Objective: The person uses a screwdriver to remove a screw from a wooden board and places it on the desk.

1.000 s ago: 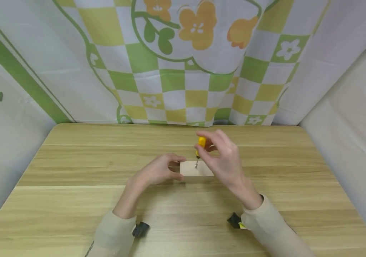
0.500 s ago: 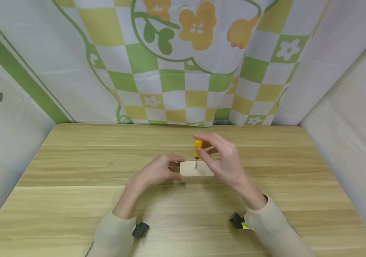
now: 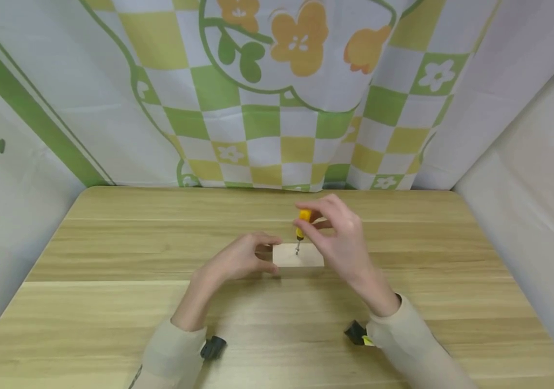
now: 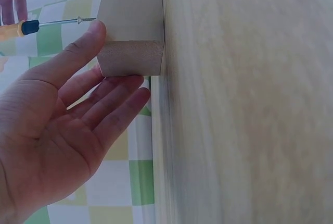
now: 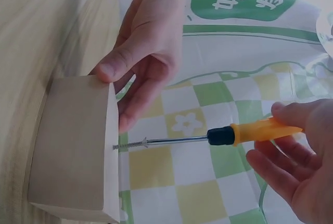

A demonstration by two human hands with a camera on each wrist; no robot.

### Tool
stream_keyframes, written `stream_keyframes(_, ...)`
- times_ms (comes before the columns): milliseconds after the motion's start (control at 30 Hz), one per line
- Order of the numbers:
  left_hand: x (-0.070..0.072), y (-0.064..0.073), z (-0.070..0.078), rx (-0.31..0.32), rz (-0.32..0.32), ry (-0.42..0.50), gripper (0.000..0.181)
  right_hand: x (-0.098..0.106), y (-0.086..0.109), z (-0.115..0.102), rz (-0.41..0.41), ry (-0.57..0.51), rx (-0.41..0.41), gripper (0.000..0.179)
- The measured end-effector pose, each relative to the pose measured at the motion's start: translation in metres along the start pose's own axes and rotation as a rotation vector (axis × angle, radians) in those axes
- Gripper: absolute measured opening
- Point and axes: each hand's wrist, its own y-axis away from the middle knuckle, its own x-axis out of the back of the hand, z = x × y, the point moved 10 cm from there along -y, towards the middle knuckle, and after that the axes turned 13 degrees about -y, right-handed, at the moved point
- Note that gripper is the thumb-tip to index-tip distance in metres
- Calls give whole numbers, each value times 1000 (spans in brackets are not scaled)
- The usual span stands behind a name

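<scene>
Two beige sleeves (image 3: pixel 405 332) are stretching across the wood-grained worktop (image 3: pixel 282 329). Short of the middle of its far edge, the left hand (image 3: pixel 238 258) is clamping one end of a pale wooden block (image 3: pixel 301 260), while the right hand (image 3: pixel 341 237) is pinching a yellow screwdriver (image 3: pixel 304 216), its tip meeting a screw (image 5: pixel 130 145) standing on the block's top. Behind the far edge a checked, flowered cloth (image 3: pixel 262 121) is hanging, and pale panels (image 3: pixel 539 156) are flanking both rounded far corners.
</scene>
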Motion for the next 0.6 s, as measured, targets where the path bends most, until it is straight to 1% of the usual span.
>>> stream_keyframes(100, 0, 0, 0, 1, 0, -10, 64, 1, -1, -3, 12, 9, 30, 30)
stream_keyframes(167, 0, -1, 1, -2, 1, -14, 64, 1, -1, -5, 7, 6, 46, 30)
stream_keyframes(333, 1, -2, 2, -16, -1, -24, 65, 1, -3, -7, -27, -28, 88, 30)
stream_keyframes(433, 0, -2, 2, -11, -4, -18, 65, 0, -4, -8, -49, -43, 113, 31)
stream_keyframes(600, 0, -1, 1, 3, -9, -7, 65, -3, -3, -7, -90, -73, 105, 33)
